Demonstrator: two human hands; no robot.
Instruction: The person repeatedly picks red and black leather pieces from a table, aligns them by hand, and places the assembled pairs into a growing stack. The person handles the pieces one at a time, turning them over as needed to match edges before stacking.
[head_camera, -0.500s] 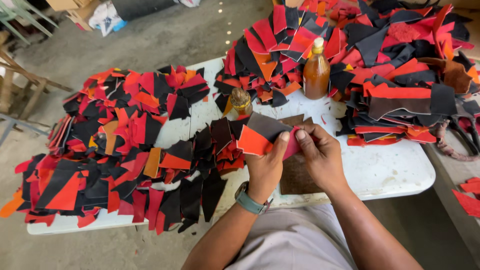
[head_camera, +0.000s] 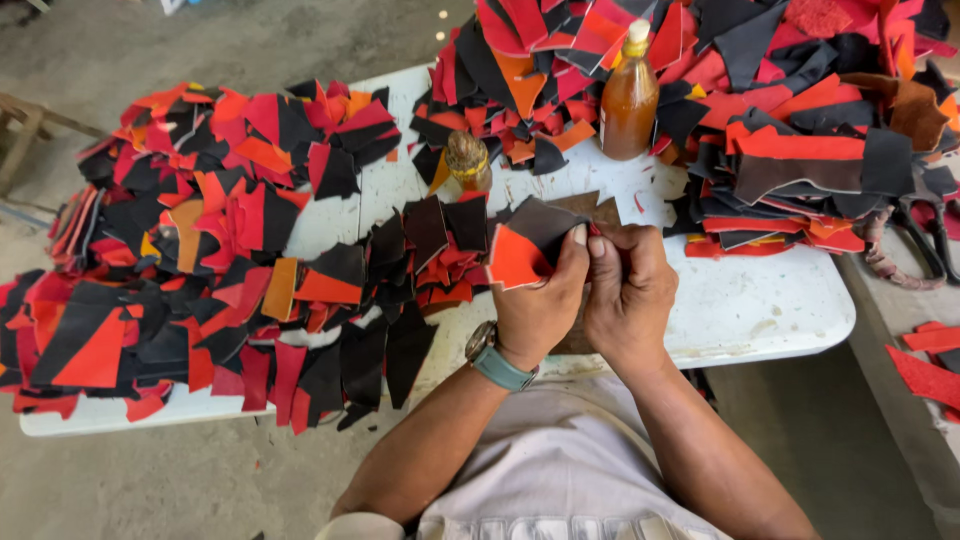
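Observation:
My left hand (head_camera: 540, 300) and my right hand (head_camera: 628, 290) are pressed together at the near edge of a white table (head_camera: 760, 300). Between their thumbs and fingers they pinch a joined red and black leather piece (head_camera: 525, 245), its red part pointing left and its dark part folded toward the right hand. A watch with a teal strap sits on my left wrist. A brown flat piece lies under the hands, mostly hidden.
Heaps of red, orange and black leather cut-outs cover the table's left (head_camera: 200, 250) and far right (head_camera: 800, 120). An amber bottle with a yellow cap (head_camera: 628, 95) and a small brush-topped jar (head_camera: 467, 160) stand behind the hands. Scissors (head_camera: 920, 235) lie at the right edge.
Both hands have closed in tighter on the leather piece, the right fingers now curled against the left thumb. The view has shifted slightly.

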